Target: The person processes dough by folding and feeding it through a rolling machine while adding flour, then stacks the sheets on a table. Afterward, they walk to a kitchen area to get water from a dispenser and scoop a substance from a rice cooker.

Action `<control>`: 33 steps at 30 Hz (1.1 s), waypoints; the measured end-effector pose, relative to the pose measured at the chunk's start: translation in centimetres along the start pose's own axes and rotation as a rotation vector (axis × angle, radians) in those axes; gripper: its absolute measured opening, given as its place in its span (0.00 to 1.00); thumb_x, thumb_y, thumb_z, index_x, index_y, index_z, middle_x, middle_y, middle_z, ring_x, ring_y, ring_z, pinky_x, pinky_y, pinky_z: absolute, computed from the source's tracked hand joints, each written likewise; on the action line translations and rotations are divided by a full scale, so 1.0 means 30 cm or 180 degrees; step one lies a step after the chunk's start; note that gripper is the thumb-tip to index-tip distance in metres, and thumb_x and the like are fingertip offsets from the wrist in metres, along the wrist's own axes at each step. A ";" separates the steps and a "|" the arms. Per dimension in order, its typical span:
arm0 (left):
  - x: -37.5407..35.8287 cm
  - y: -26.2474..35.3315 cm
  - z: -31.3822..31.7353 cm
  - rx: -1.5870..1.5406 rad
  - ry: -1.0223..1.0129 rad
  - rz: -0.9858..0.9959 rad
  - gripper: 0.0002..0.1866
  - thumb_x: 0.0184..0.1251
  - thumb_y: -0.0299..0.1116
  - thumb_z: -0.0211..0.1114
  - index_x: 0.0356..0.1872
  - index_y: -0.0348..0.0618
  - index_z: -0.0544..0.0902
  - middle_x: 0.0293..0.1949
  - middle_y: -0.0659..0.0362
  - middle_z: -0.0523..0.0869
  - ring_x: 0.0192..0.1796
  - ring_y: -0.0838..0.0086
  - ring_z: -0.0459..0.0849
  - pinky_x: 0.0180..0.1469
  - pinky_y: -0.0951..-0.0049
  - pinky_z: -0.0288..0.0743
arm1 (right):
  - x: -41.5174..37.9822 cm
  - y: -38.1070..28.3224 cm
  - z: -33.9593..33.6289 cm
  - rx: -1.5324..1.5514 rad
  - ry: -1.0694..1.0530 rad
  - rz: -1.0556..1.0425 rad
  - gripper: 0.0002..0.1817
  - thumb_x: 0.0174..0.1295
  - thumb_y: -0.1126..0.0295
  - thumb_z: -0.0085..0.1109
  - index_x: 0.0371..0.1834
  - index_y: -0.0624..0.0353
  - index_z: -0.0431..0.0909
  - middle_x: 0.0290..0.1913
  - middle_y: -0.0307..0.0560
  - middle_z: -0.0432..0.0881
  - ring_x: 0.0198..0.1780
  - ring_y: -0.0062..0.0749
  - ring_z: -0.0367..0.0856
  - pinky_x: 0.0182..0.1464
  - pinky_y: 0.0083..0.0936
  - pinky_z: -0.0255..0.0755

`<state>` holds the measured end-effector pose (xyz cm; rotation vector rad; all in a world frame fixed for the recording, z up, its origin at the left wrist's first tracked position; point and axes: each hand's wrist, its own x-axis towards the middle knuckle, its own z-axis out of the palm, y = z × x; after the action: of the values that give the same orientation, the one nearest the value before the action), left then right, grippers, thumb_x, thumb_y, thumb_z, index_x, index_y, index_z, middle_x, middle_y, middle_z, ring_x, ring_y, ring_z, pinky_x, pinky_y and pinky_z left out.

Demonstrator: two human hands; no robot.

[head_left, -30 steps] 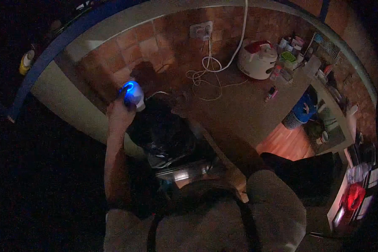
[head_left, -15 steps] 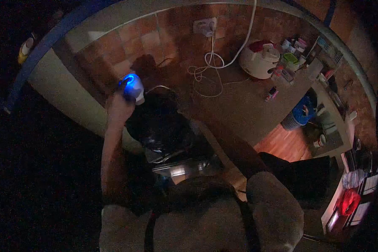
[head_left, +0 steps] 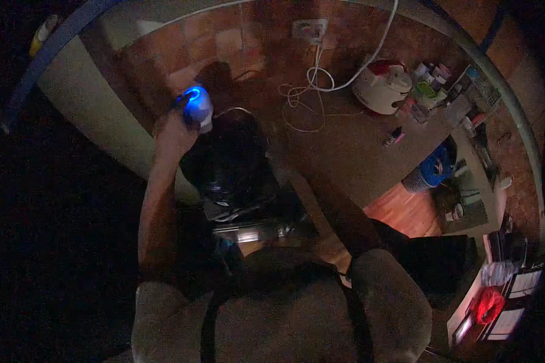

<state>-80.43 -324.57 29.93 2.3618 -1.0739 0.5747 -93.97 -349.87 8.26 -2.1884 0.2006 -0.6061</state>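
Observation:
My left hand (head_left: 177, 130) is closed around a white rounded handheld device (head_left: 203, 114) with a glowing blue ring on its top. Its exact kind I cannot make out. Just below and to the right of it is a dark, shiny mass that looks like a black plastic bag (head_left: 227, 166). My right forearm (head_left: 330, 202) reaches forward in deep shadow towards the right side of this black thing. The right hand's fingers are lost in the dark. A shiny metallic edge (head_left: 245, 236) shows between the black thing and my body.
A white rice cooker (head_left: 381, 91) stands on the counter (head_left: 339, 145) by the tiled wall. Loose white cables (head_left: 309, 103) run from a wall socket (head_left: 309, 28). Small containers (head_left: 430, 91) crowd the far right. A blue-lined basket (head_left: 427, 175) is on the floor.
The view has shifted slightly, so the counter items appear a little further right. My left hand and the glowing device sit slightly higher in the picture, with the grip unchanged.

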 end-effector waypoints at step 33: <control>0.029 -0.103 0.092 -0.0220 -0.0429 -0.0195 0.21 0.58 0.37 0.61 0.54 0.44 0.77 0.45 0.44 0.82 0.48 0.45 0.80 0.50 0.51 0.73 | -0.030 -0.029 0.045 -0.0360 0.0273 -0.0060 0.39 0.55 0.54 0.63 0.67 0.59 0.58 0.60 0.54 0.66 0.58 0.45 0.67 0.59 0.42 0.62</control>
<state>-77.01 -324.89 27.45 2.3917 -1.0570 0.3552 -94.16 -348.07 7.88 -2.2769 0.2654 -0.7152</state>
